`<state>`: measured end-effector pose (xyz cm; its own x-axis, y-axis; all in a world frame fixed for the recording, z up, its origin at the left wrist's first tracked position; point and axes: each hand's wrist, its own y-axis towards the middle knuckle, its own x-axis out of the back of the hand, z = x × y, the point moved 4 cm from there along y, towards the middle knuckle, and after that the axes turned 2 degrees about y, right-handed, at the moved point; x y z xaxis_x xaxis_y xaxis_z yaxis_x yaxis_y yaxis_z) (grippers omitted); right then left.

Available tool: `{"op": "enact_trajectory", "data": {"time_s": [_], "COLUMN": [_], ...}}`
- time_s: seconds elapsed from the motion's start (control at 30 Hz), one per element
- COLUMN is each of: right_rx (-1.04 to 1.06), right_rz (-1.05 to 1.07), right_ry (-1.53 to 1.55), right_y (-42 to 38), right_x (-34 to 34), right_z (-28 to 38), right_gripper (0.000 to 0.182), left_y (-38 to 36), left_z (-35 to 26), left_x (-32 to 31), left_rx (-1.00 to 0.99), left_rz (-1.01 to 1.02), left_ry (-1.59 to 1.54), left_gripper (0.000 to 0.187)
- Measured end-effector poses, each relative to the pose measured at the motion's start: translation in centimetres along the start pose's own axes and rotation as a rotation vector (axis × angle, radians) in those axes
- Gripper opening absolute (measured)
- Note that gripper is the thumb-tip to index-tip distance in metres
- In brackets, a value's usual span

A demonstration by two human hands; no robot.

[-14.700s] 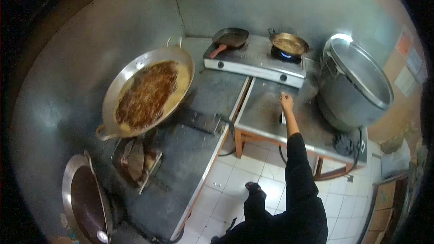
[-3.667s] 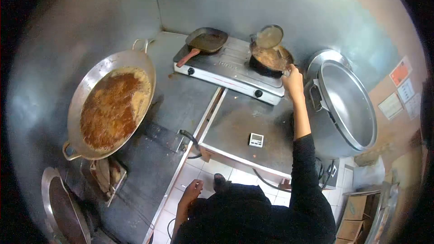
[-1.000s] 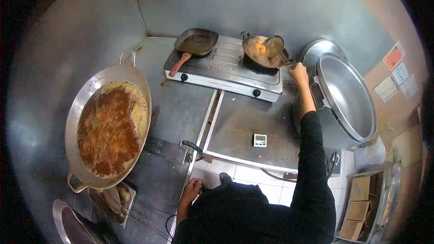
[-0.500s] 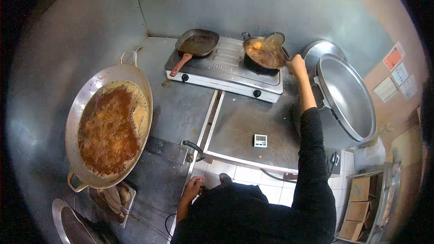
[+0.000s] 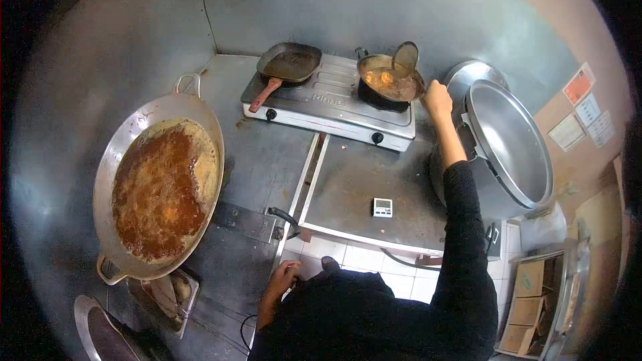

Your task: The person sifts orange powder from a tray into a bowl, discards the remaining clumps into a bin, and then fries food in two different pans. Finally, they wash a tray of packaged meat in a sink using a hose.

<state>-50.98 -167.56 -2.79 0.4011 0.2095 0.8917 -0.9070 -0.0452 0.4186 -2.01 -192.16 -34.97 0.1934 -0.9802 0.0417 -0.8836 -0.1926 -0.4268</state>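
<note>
My right hand (image 5: 437, 101) is closed at the right rim of a small pan (image 5: 388, 81) on the stove's right burner, gripping a handle that it mostly hides. A round ladle or strainer (image 5: 405, 59) stands tilted over this pan, which holds brown liquid with orange pieces. Down by my body, at the counter's edge, is my left hand (image 5: 286, 274), its fingers curled; whether it holds anything is hidden. To the left a large two-handled wok (image 5: 110, 160) contains bubbling brown liquid with foam along its edge.
A square pan (image 5: 289, 62) with a reddish handle rests on the stove's left burner. The stove (image 5: 334, 110) stands behind a small white timer (image 5: 382, 208). A big metal pot (image 5: 511, 144) is on the right. Another wok (image 5: 100, 334) lies lower left.
The ladle or strainer has tipped more upright over the small pan, and more orange pieces show. The view has shifted slightly. My left hand stays low by my body.
</note>
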Motion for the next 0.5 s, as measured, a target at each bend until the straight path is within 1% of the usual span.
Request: {"op": "enact_trajectory", "data": {"time_s": [0.07, 0.13, 0.17, 0.27, 0.33, 0.37, 0.4, 0.47, 0.5], "right_rx": [-0.010, -0.031, -0.018, 0.055, 0.158, 0.175, 0.193, 0.229, 0.244], "right_rz": [-0.007, -0.002, 0.007, -0.036, -0.087, -0.073, -0.058, -0.104, -0.113], "right_ry": [-0.015, -0.030, -0.019, 0.042, 0.009, -0.035, -0.079, -0.134, -0.147], "right_y": [-0.7, -1.0, -1.6, -3.3, -4.3, -4.3, -4.3, -4.3, -4.1], "right_x": [0.1, -0.4, -0.1, -0.9, -1.6, -2.2, -2.8, -2.8, -2.7], "right_z": [-0.5, -1.3, -1.1, -0.1, 0.8, 1.3, 1.7, 1.9, 1.5], "right_gripper": [0.018, 0.016, 0.015, 0.015, 0.010, 0.010, 0.010, 0.013, 0.013], "left_y": [-0.3, 0.2, 0.2, -0.1, 0.8, 1.0, 1.0, 1.2, 1.2], "left_z": [-0.2, 1.0, 0.4, -0.9, 0.6, 0.4, 0.4, -0.1, -0.3], "left_x": [0.2, 0.5, 0.5, 0.4, 0.4, 0.3, 0.2, -0.1, -0.1], "left_rx": [0.060, 0.021, 0.002, 0.070, 0.007, -0.025, -0.046, -0.095, -0.074], "left_rz": [-0.003, -0.013, -0.018, 0.018, 0.013, 0.011, 0.017, 0.020, 0.029], "left_ry": [-0.030, -0.041, -0.046, -0.014, 0.040, 0.067, 0.076, 0.089, 0.095], "left_gripper": [0.026, 0.025, 0.025, 0.026, 0.027, 0.027, 0.027, 0.027, 0.027]}}
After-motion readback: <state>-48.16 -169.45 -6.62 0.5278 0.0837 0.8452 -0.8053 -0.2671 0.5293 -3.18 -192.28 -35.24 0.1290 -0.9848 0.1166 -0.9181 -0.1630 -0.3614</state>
